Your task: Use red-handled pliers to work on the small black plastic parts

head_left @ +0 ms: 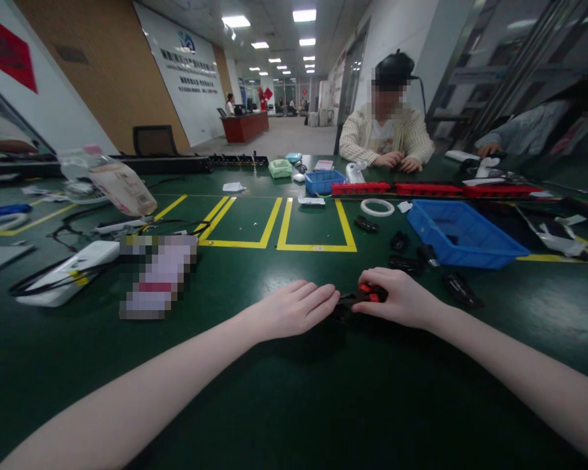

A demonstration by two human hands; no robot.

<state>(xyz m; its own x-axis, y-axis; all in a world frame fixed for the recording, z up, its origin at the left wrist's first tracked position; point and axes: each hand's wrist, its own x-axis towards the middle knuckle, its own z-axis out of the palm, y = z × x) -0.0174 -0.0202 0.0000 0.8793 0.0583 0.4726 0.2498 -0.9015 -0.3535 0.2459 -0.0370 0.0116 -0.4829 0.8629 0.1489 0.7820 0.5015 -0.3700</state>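
Low over the green table, a small black-and-red object spans the space between my hands; its exact kind is unclear. My right hand grips its red part between thumb and fingers. My left hand is closed at the black end, its fingers covering what they pinch. Several black pieces lie just beyond my right hand, among them one black piece at the right and another behind the knuckles. A blue bin stands past them.
Yellow tape marks rectangles on the table. A white ring, a red strip and a smaller blue basket lie farther back. Left are a blurred phone-shaped item, a cabled white device and a bottle. A person sits opposite.
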